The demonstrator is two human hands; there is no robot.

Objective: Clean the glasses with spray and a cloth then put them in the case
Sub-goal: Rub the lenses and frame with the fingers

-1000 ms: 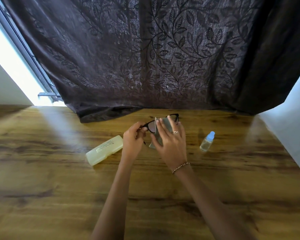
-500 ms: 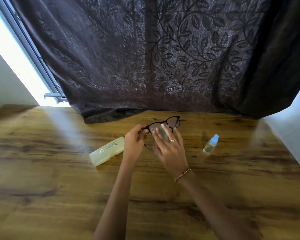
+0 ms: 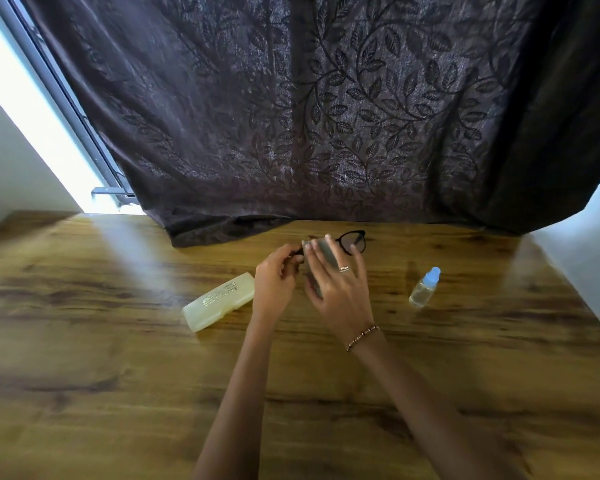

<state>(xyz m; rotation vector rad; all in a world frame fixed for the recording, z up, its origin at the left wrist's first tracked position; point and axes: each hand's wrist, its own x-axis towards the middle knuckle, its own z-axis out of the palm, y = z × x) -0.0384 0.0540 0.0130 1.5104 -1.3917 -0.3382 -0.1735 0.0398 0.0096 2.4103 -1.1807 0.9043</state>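
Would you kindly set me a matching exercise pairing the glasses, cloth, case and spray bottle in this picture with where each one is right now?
Things:
1. black-framed glasses
2. grey cloth
3. pale yellow plastic case
4. clear spray bottle with a blue cap

Places:
A. stands upright on the wooden table, right of the right hand
B. pinched at one end by the left hand
C. lies closed on the table, left of the left hand
D. held over a lens by the right hand

Pairs: 1-B, 2-D, 3-C, 4-A.
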